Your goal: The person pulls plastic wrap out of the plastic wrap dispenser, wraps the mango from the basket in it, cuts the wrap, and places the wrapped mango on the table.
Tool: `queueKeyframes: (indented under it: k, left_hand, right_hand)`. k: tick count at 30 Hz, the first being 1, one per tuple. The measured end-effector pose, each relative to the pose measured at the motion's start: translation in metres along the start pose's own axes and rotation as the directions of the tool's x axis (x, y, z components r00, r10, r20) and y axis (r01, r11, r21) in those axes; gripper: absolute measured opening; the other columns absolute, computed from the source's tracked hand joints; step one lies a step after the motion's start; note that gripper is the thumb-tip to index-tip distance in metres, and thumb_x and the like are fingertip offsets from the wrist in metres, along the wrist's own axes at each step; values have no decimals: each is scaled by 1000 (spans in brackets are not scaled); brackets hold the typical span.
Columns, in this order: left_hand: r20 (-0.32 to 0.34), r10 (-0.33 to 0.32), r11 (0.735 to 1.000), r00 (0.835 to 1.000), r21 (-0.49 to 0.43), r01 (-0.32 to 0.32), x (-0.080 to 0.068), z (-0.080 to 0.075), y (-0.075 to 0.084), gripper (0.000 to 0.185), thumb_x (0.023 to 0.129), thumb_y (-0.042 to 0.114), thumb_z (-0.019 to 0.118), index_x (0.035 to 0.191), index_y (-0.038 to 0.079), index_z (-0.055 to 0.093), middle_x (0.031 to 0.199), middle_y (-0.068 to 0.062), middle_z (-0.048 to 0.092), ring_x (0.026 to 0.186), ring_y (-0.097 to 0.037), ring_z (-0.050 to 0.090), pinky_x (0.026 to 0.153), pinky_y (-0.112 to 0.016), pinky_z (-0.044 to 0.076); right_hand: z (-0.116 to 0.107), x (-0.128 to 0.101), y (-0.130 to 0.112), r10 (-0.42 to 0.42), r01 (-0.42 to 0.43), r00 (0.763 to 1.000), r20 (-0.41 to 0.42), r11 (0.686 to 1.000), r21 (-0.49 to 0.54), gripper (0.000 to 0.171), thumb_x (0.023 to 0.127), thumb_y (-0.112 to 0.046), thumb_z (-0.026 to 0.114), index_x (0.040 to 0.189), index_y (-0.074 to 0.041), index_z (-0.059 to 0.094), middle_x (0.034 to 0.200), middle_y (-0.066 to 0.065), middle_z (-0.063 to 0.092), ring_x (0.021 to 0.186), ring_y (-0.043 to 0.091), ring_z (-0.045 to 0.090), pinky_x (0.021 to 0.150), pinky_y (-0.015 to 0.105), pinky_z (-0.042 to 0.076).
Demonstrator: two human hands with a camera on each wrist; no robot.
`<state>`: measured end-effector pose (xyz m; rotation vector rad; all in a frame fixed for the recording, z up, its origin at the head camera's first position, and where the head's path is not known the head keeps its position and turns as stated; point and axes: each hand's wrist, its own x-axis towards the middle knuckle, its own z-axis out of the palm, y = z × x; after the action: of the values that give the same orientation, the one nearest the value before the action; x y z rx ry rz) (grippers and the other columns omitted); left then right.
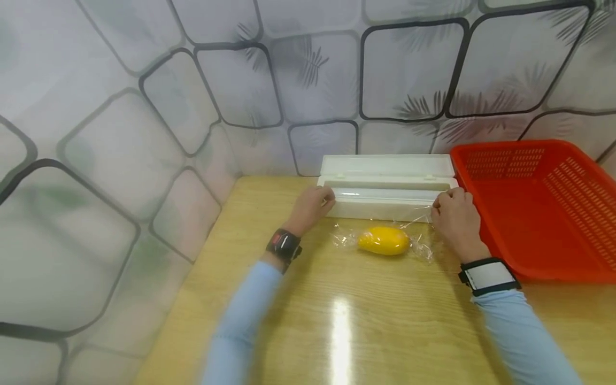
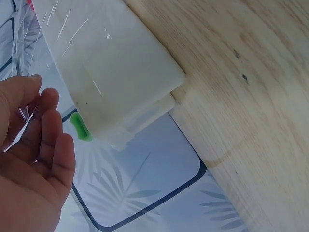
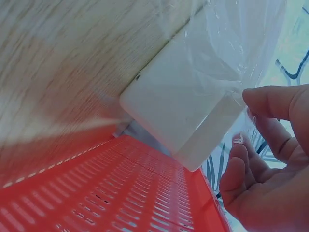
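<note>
A white cling film dispenser box lies with its lid raised and a roll of film inside. At its left end my left hand pinches the clear film between thumb and curled fingers; in the left wrist view the film stretches up from the fingertips. My right hand pinches the film at the box's right end, and clear film spreads from the thumb over the box's front. Between the hands, nearer to me, lies a smooth yellow oblong thing, like a mango, wrapped in crinkled film.
A red plastic basket with slotted walls stands right beside the box's right end. Behind the wooden table rises a patterned wall, which also runs along the left side. A small green piece shows at the box's end.
</note>
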<state>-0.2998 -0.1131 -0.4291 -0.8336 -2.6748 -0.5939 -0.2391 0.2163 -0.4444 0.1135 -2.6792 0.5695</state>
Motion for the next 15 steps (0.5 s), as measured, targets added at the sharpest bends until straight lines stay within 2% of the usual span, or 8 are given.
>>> queueKeyframes:
  k: [5,10,15]
  left_hand:
    - [51,-24,1000,998,-4,24,-4,-3,-1,7,94,12,66,98,7,66,96,-6,69,91,-21,63,82,-31,52]
    - [52,17,999,999,-50,-14,-10,-7,-1,6,94,9,66,98,6,66,97,-7,68,93,-21,62,86,-33,52]
    - [71,60,997,996,-51,-57,-15,-12,0,10,92,7,67,102,6,69,98,-5,70,93,-20,62,86,-33,51]
  right_hand:
    - [-4,-4,1,-7,7,1000,20,1000,4,13,89,-5,57,90,8,61,92,31,60,88,49,48,70,58,45]
    - [-16,-12,-7,41,-42,998,43,999,15,15,90,-7,60,93,7,63,85,27,65,84,43,48,67,54,44]
    - [-26,-26,-10,6,-6,1000,6,1000,25,17,88,-3,64,102,6,63,80,23,64,77,39,50,59,49,45]
